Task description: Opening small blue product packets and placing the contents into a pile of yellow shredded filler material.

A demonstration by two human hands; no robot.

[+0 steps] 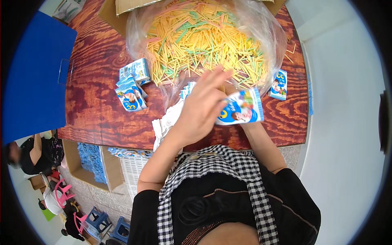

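Slightly blurred, my left hand (200, 106) reaches over the front of the heap with its fingers stretched out and apart. Nothing shows between those fingers. A small blue-and-white snack packet (245, 108) is beside it, tilted, its left end partly covered by that hand. Behind the packet is my right hand (229, 87), mostly hidden, which supports and grips it; its fingers barely show. Beyond both hands lie many thin snack sticks (204, 41), yellow, green and pink, on a clear plastic bag (265, 24).
Packets (130, 96) are stacked at left on the reddish wood-patterned table (98, 118); another packet (278, 85) lies at right. White cloth (169, 122) is under my left wrist. Boxes of packets (92, 161) stand below the edge. People and stools (98, 220) are at lower left.
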